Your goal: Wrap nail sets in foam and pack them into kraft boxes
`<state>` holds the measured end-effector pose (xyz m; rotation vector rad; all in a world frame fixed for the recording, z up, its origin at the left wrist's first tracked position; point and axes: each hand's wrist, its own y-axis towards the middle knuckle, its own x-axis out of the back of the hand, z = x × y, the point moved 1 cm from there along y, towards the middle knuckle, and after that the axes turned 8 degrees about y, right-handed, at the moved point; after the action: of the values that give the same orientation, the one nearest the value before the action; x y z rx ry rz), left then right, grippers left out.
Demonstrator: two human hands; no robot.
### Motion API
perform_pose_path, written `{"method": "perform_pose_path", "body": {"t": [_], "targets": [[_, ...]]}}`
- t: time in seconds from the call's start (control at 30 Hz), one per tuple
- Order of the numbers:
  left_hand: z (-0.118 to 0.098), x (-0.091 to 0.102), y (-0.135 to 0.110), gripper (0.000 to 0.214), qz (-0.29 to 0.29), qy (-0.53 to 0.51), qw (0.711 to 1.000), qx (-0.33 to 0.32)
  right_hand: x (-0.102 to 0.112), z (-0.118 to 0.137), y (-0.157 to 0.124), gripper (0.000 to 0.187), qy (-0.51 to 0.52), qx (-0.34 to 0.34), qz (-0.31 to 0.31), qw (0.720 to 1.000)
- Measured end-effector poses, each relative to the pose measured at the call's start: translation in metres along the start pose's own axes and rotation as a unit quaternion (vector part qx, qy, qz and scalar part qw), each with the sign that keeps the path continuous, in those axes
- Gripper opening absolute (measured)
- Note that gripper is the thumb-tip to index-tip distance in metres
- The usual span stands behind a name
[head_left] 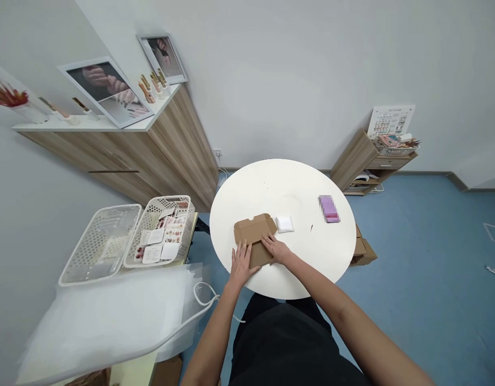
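A flat brown cardboard box blank [253, 230] lies on the round white table [287, 187] near its front edge. My left hand [241, 264] rests flat on the blank's near left edge, fingers stretched out. My right hand [274, 247] presses on the blank's right side, fingers laid flat over the cardboard. A small white packet [285, 224] lies just right of the blank. Further right on the table sits a small pink and purple object [329, 208].
Two white mesh baskets stand to my left: an empty-looking one [100, 241] and one holding several small cards [162, 233]. A clear plastic sheet [106, 316] covers the surface below them. Wooden cabinets [167, 155] line the wall. Cardboard boxes [362, 249] lie on the blue floor.
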<state>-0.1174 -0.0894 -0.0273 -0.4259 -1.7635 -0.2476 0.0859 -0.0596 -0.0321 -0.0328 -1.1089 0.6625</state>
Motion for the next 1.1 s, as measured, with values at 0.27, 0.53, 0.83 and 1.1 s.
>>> {"method": "perform_pose_path", "body": {"t": [0.27,0.53,0.83,1.1], "targets": [[0.004,-0.019,0.013,0.102,0.048,-0.054,0.995,0.068,0.032,-0.027,0.002,0.077,0.072,0.005,-0.130,0.989],[-0.003,-0.020,0.014,0.098,0.046,-0.098,0.985,0.132,0.076,-0.114,0.010,0.060,0.028,-0.127,-0.112,0.985],[-0.010,-0.025,0.012,0.102,0.019,-0.122,0.980,0.154,0.107,-0.118,0.040,0.070,-0.009,-0.094,0.090,0.991],[-0.024,-0.036,0.027,0.103,0.018,-0.143,0.977,0.155,0.114,-0.131,0.020,0.040,0.027,-0.097,0.081,0.992]]}}
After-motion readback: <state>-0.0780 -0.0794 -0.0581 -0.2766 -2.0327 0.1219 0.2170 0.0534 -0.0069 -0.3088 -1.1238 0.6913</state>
